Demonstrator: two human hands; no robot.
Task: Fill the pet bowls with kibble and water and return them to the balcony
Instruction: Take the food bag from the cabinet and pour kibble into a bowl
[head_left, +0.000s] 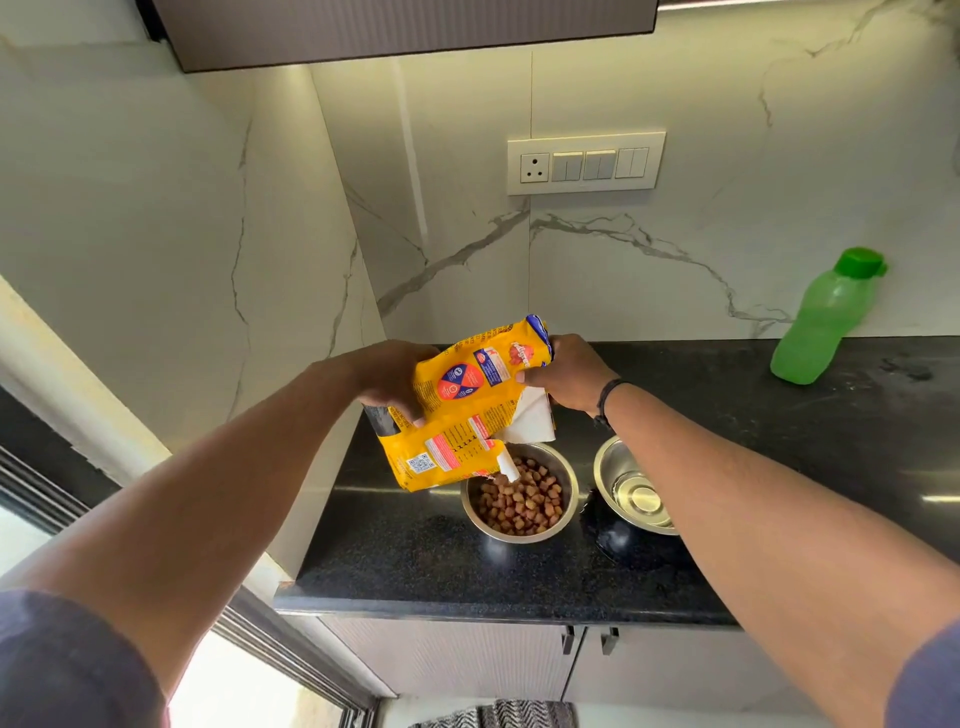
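Kibble bag (467, 410) first, since it is the biggest thing I am handling: yellow, printed, crumpled, tipped mouth-down over the left bowl (521, 499). My left hand (395, 379) has its grip clamped round the upper left side of the bag, fingers curled into the foil. My right hand (566, 371) pinches the top right corner, grip closed on the bag as well. A torn white flap hangs at the mouth, just above the bowl's rim.

To do this pour well, I judge I should keep the mouth low and centred over the bowl, raise the bag's far end slowly with the right hand, and level it off before the pieces heap above the rim. The loose flap could throw pieces sideways onto the bench (779, 457), so I would watch it.

Next in size is the green bottle (826, 317), cap on, standing near the bench's back edge toward the right, well apart from the bowls. It looks the likely source of water.

Both steel bowls sit toward the bench's left end. The left one is shiny and round, holding a good layer of brown kibble (524, 501) chunks. The right bowl (636, 488), just beside it, holds no kibble; whether it holds water I cannot tell.
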